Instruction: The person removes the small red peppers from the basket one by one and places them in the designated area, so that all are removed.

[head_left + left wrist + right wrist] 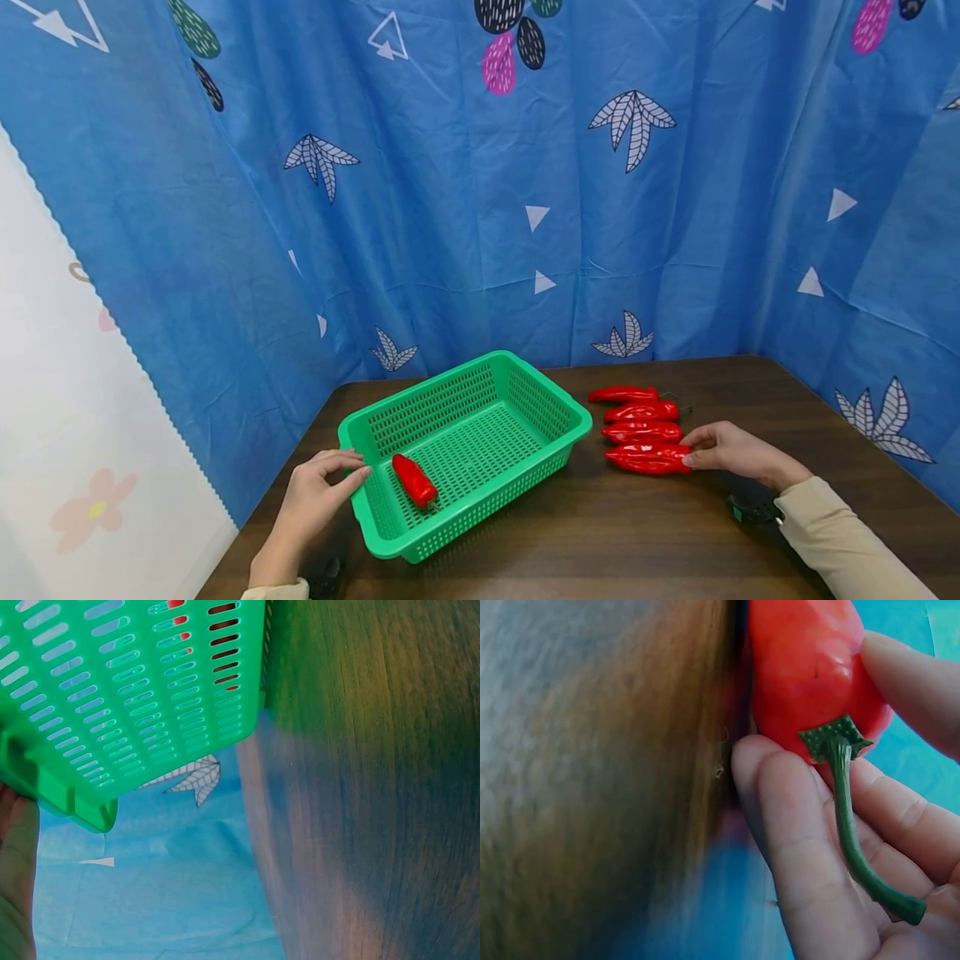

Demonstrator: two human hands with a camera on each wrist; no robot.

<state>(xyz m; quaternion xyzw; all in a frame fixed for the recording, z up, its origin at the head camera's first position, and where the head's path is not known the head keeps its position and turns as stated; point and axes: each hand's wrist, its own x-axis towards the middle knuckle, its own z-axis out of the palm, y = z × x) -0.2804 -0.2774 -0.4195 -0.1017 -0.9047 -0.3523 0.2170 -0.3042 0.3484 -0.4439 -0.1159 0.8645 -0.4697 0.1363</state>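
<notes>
My right hand (723,450) pinches the stem end of a glossy red chili pepper (645,459) that lies nearest in a row on the table. In the right wrist view, the thumb and fingers close around the pepper (806,671), beside its curved green stem (844,810). My left hand (317,493) holds the left end rim of a green plastic basket (480,518). Part of its fingers shows against that rim in the left wrist view; the rest is hidden. One red pepper (415,483) lies inside the basket, towards its left end.
Behind the gripped pepper, several more red peppers (642,432) lie side by side, right of the basket. A dark wooden table (600,533) bears everything. Blue patterned curtains (465,208) hang along its back and sides. Something small and red shows behind the basket's far corner.
</notes>
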